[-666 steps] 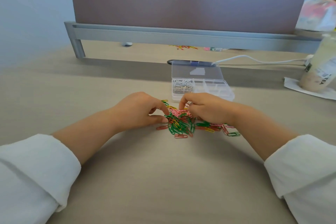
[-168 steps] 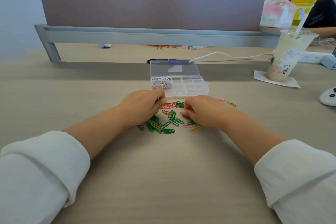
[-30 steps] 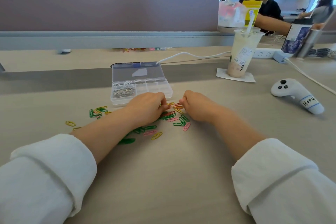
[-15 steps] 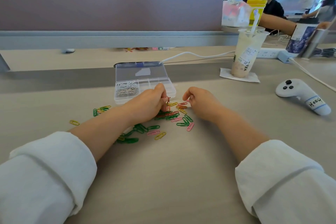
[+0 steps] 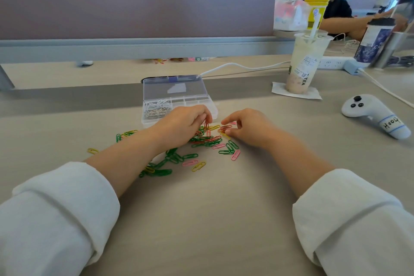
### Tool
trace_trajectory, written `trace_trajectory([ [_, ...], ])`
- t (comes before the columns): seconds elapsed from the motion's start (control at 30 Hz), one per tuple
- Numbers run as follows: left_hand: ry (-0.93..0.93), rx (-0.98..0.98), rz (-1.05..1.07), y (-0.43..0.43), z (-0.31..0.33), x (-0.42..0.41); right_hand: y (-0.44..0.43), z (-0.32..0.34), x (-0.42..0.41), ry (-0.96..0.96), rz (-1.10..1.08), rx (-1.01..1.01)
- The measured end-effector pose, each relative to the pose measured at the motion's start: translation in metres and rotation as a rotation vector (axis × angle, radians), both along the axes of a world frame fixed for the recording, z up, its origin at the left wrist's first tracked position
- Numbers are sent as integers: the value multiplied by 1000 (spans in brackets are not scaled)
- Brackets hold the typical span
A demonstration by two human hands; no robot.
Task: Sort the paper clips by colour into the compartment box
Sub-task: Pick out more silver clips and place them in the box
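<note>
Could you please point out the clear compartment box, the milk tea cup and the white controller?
Clear plastic compartment box [image 5: 192, 101]: head view, divider wall.
Plastic milk tea cup [image 5: 304, 60]: head view, side.
White handheld controller [image 5: 367, 108]: head view, body.

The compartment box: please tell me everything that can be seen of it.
The compartment box is a small, clear plastic case standing on the desk beyond the coloured clips. Its hinged lid is open and tilted up at the back, with a pale patch on it. Thin walls divide it into several compartments; the left ones hold silver paper clips, the others look empty. The left hand covers part of its front edge; whether it touches is unclear.
</note>
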State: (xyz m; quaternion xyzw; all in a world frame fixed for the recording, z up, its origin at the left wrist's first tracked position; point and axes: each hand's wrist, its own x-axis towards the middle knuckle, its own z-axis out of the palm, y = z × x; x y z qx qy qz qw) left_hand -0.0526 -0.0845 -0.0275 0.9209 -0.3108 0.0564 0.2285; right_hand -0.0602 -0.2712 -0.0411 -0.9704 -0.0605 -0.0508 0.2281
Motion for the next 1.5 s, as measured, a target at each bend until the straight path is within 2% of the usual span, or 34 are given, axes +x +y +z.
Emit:
trace_trajectory([
  [0.33, 1, -88, 37, 0, 0, -2, 0, -3, 1, -5, -40, -16],
  [0.5, -52, -2, 53, 0, -1, -1, -1, -4, 2, -4, -50, -12],
  [0.83, -78, -91, 103, 0, 0, 0, 0, 0, 0, -32, -57, 48],
  [1.2, -160, -85, 91, 1, -1, 1, 3, 3, -5, -46, 0, 100],
  [1.5, -89, -62, 91, 0, 1, -2, 8, 7, -9, 20, 29, 181],
])
